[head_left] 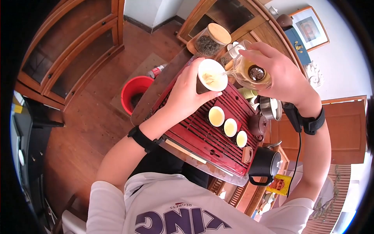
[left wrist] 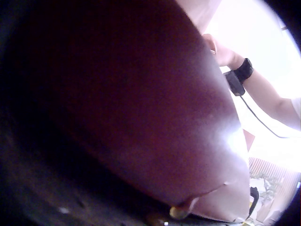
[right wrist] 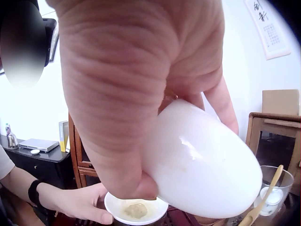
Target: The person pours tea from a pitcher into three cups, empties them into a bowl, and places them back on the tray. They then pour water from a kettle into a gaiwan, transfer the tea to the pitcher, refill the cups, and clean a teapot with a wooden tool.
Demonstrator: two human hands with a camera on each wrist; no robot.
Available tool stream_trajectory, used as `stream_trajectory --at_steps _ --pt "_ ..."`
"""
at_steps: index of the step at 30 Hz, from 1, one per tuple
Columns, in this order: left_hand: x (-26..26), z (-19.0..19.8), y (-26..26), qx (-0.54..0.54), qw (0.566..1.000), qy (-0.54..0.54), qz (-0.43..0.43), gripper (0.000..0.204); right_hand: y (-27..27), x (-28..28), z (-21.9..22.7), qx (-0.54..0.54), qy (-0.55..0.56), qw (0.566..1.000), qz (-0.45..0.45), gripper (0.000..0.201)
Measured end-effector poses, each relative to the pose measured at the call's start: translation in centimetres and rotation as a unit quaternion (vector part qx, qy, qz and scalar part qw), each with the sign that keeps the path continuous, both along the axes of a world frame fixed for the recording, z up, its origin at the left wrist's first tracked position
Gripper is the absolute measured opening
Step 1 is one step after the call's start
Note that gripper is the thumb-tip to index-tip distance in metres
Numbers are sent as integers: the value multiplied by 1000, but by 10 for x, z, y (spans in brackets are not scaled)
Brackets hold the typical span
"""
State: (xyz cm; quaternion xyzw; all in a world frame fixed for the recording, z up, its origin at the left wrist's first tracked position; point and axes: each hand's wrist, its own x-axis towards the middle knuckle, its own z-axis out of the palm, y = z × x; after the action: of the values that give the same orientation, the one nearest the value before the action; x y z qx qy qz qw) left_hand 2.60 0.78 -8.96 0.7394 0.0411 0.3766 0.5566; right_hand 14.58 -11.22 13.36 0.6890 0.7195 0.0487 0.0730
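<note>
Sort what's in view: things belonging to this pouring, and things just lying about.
Likely in the job: white bowl in the left hand; pouring vessel in the right hand; three cups; red slatted tray.

Likely just lying about: red bucket; framed picture; yellow packet.

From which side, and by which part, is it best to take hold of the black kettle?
The black kettle is probably best gripped by its handle, coming from the near side, because the handle juts out as a loop toward the white T-shirt.
</note>
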Motion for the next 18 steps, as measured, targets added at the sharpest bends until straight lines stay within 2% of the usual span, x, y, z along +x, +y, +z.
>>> stream_trajectory --at_steps 6,8,12,14,18 --pt "0 1 -1 8 1000 2 6 88 3 9 2 1 -32 999 -21 68" --pt "1 2 -1 2 1000 -17 17 86 6 10 1 -23 -27 998 -59 76" --pt "1 2 0 0 1000 -12 10 86 6 4 -2 -27 3 998 -50 77" --pt "2 0 -1 -1 1000 -12 9 85 4 0 -6 -2 3 1000 -27 61" --pt "1 2 0 -6 1000 -1 7 86 -3 2 -12 11 1 1000 -20 57"
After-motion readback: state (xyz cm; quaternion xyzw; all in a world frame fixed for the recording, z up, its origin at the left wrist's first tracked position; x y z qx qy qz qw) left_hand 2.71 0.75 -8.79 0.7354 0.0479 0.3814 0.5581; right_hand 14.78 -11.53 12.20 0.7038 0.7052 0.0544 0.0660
